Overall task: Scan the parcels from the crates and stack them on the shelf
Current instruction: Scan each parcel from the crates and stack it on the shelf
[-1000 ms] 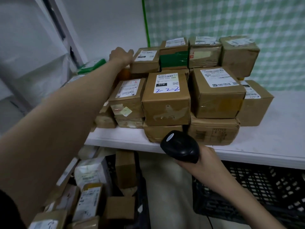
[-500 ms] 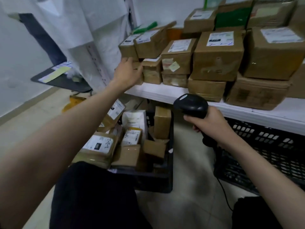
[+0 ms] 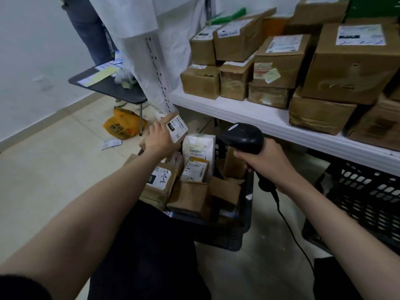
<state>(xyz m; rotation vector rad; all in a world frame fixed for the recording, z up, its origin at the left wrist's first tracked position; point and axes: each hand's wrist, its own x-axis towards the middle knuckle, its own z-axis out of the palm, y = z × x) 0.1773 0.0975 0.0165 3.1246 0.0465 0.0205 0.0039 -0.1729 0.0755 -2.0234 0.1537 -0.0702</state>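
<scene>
While two hands busy: one parcel (image 3: 173, 128), one scanner (image 3: 242, 137).

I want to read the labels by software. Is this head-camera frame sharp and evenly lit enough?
Head view: wide-angle bending tilts the shelf edge; light is dim and soft, without glare; the label on the parcel at the left hand is slightly blurred; the crate interior is shadowed.

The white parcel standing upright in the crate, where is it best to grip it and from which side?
Grip the white parcel by its free top edge, coming straight down from above. It stands upright in the black crate with brown parcels packed around its lower part, so only the top seems reachable. The right hand holds the scanner; the left hand is nearer.
</scene>
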